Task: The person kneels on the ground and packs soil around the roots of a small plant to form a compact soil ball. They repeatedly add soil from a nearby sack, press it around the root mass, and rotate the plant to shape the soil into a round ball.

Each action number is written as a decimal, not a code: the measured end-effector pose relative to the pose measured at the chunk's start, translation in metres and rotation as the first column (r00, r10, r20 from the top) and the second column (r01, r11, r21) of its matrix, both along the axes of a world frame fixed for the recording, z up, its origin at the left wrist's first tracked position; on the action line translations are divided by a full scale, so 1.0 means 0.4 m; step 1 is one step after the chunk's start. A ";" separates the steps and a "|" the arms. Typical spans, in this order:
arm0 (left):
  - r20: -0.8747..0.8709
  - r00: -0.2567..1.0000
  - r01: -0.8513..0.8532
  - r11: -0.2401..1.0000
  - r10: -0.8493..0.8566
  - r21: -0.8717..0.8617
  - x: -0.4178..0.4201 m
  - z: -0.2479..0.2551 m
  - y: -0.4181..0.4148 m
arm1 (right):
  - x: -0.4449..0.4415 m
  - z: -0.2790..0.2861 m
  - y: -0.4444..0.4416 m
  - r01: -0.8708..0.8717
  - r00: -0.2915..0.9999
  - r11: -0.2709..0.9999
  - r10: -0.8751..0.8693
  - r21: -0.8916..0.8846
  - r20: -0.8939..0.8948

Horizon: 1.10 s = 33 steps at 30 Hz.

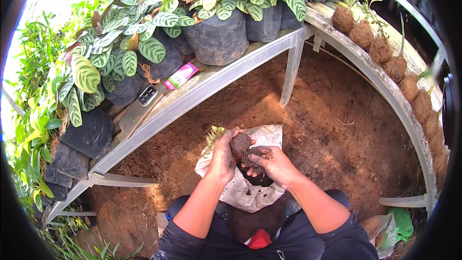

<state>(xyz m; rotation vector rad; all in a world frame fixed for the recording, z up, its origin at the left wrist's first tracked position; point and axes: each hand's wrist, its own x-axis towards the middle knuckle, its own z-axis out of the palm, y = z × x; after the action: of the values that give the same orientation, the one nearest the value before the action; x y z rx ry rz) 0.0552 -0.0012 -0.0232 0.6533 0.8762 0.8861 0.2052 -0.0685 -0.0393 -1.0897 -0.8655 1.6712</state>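
Soil-stained, my left hand (223,154) cups a dark round root ball (240,145) from its left side. A small plant with pale green leaves (215,133) shows just past that hand; whether it joins the root ball is hidden. My right hand (269,162) has its fingers curled around a dark clump of soil and roots (255,162), close against the root ball. Both hands are above a white woven sack (249,198) with its mouth rolled open and dark soil (260,180) inside. The sack rests on the ground between my knees.
A metal-framed bench (213,81) curves across the front and left, bearing black grow bags (218,38) of striped-leaf plants, a smartphone (140,110) and a pink packet (181,76). Fibre-wrapped root balls (380,50) line the right bench. A green plastic bag (400,224) lies at lower right.
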 end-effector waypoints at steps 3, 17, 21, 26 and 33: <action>-0.058 0.998 0.005 0.996 0.000 0.084 -0.009 -0.014 0.003 | -0.001 0.003 -0.003 -0.051 0.997 0.998 0.049 -0.037 -0.067; -0.180 0.972 -0.066 0.914 0.149 0.401 -0.013 -0.015 -0.020 | 0.002 0.034 -0.007 -0.026 0.898 0.978 -0.068 -0.207 -0.434; -0.257 0.956 0.015 0.850 0.143 0.527 -0.010 -0.015 -0.021 | -0.005 0.044 -0.017 0.030 0.935 0.998 -0.050 -0.064 -0.351; -0.321 0.935 0.062 0.819 0.152 0.570 0.008 -0.012 -0.036 | 0.012 0.031 -0.013 -0.010 0.985 0.998 0.001 -0.055 -0.171; -0.293 0.956 0.203 0.768 -0.021 0.607 -0.027 -0.002 -0.008 | 0.004 0.027 -0.014 -0.003 0.988 0.994 0.020 0.111 -0.152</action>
<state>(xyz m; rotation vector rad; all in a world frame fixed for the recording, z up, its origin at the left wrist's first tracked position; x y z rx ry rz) 0.0445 -0.0045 -0.0239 1.4367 0.7571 0.9991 0.2067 -0.0743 -0.0285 -0.8716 -0.8553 1.6722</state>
